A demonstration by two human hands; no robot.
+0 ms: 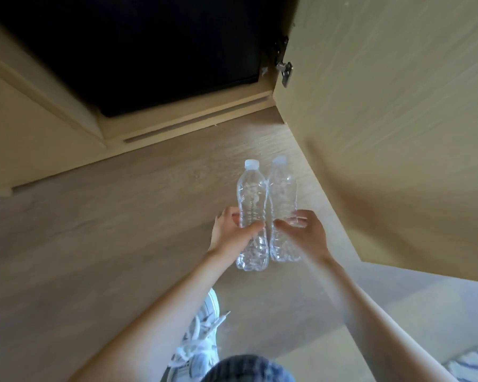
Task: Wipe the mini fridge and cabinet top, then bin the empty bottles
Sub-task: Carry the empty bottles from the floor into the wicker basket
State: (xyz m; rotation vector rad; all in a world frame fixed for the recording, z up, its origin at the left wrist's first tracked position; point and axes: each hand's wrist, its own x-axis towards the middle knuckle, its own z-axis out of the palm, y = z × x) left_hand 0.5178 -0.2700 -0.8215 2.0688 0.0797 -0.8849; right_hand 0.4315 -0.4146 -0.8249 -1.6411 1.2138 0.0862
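Left bottle and right bottle are standing upright, side by side, on the wood floor near the open cabinet door. Left hand is wrapping the left bottle's lower body; right hand is curling round the right one. Both are looking empty: likely very light, thin-walled, crushing easily. The ribbed waist is offering the surest hold.

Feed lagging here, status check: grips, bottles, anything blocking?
Left grip round left bottle, right grip round right bottle. Both bottles capped, clear, side by side. Open cabinet door close on the right; no bin in view.
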